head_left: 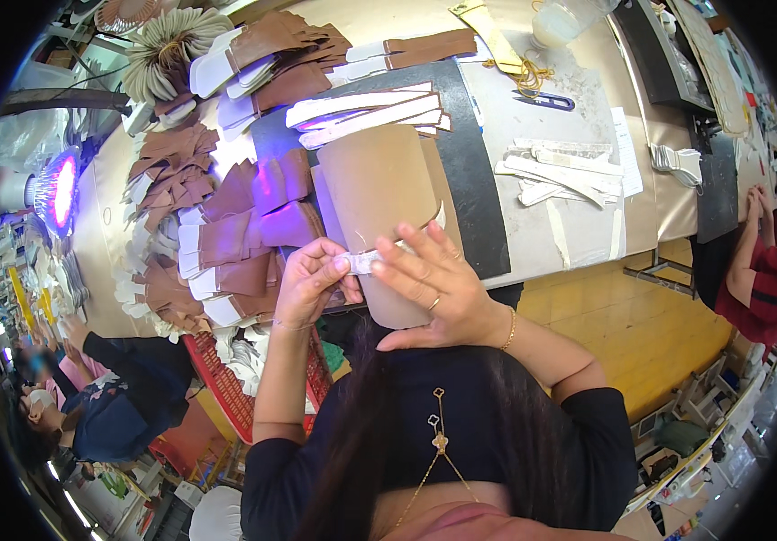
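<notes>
My left hand pinches the end of a short white strip between thumb and fingertips. The strip lies across a curved tan sheet, which leans over the table's near edge. Over the strip's other end, my right hand is open with its fingers spread. It looks to be resting on the sheet, and its fingers hide part of the strip. Just beyond the sheet, several white strips with brown edges lie on a dark mat.
Brown and white pieces are piled left of the mat, near a lit lamp. To the right lie loose white strips and a blue cutter. A red crate stands below the table. People work at both sides.
</notes>
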Motion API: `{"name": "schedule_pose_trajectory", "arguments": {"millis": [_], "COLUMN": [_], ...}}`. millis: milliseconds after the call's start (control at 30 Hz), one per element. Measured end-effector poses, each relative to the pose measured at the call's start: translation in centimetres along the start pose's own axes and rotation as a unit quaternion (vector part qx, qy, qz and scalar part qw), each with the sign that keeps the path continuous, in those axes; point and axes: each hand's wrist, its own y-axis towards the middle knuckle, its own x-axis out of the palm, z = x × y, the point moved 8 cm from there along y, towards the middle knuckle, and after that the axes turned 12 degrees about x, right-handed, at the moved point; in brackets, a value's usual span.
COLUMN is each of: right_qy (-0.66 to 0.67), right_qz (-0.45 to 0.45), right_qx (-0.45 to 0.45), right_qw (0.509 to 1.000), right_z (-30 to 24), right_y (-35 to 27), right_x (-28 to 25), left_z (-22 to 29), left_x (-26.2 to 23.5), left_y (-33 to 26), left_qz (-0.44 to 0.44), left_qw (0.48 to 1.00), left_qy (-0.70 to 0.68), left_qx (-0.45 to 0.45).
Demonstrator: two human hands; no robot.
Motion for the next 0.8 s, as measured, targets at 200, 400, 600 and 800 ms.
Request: {"name": "schedule_pose_trajectory", "arguments": {"millis": [200, 400, 600, 800], "right_qy": [0.159, 0.324, 0.506, 0.028], "right_qz": [0.065, 0.026, 0.042, 0.215], "right_qx": [0.09, 0.209, 0.283, 0.3], "right_qw": [0.981, 0.922, 0.814, 0.929], "right_z": [3.0, 6.3, 9.5, 13.8], "right_y": [-1.1, -2.0, -2.5, -3.4], "right_x": [0.0, 1.2, 0.5, -11.6], "left_z": [-0.1, -0.1, 2.6, 9.9], "left_x": [-0.1, -0.1, 1.4, 7.0], "left_y": [-0.1, -0.1, 0.0, 1.9], "left_qz": [0.003, 0.002, -0.017, -0.142], "left_qw": [1.0, 1.0, 0.99, 0.964], "left_qy": [-0.004, 0.006, 0.142, 0.185], "left_qx": [-0.003, -0.008, 0.014, 0.128]}}
